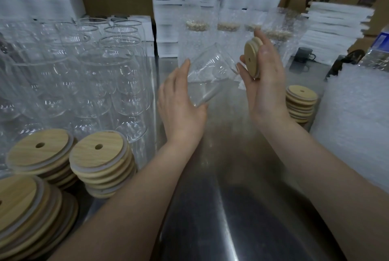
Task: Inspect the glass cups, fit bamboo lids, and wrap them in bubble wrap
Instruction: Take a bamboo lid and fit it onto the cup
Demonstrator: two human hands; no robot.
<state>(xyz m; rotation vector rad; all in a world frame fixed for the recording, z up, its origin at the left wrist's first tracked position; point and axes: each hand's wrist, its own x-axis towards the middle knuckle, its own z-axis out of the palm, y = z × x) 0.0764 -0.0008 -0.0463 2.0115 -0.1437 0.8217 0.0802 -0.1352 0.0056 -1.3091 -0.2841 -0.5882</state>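
Observation:
A clear glass cup [207,71] is tilted in the air above the steel table, its base toward my left hand [181,102] and its mouth toward the right. My left hand holds the cup's lower end, thumb on the near side of the base. My right hand [265,77] holds a round bamboo lid [252,56] with a small hole, upright on edge, just right of the cup's mouth and slightly apart from it.
Many bare glass cups [88,75] stand at left. Stacks of bamboo lids [101,155] lie at front left, another lid stack [301,102] at right. Wrapped, lidded cups [210,27] stand behind. Bubble wrap [353,124] is piled at right, near a dark mug [304,54].

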